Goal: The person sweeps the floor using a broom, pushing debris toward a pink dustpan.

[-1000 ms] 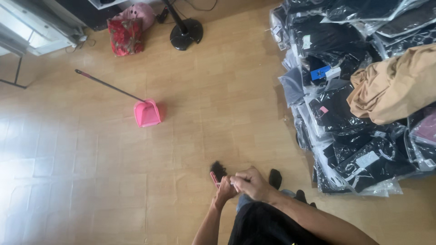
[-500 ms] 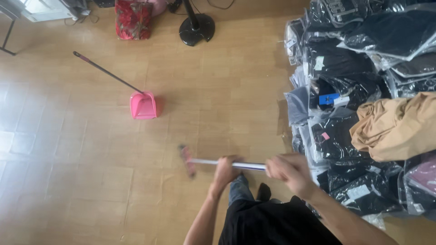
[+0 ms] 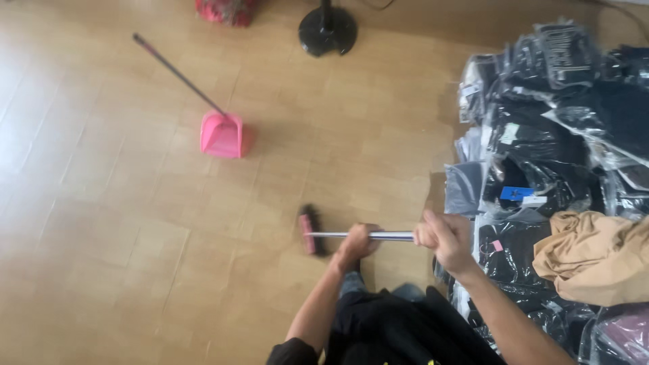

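A broom with a metal handle (image 3: 385, 236) and a pink head with dark bristles (image 3: 310, 230) lies almost level over the wooden floor in front of me. My left hand (image 3: 356, 246) grips the handle lower down, nearer the head. My right hand (image 3: 444, 236) grips it farther up, to the right. The broom head touches the floor left of my hands. A pink dustpan (image 3: 222, 135) with a long dark handle (image 3: 177, 74) stands upright on the floor to the upper left, well apart from the broom.
A tall heap of dark garments in clear plastic bags (image 3: 554, 149) fills the right side, with a tan cloth (image 3: 595, 257) on top. A round black fan base (image 3: 328, 30) and a red bag (image 3: 226, 10) sit at the far edge.
My hands have spread apart along the broom handle and the broom head has swept left, then back a little right. The view has tilted down toward the floor.
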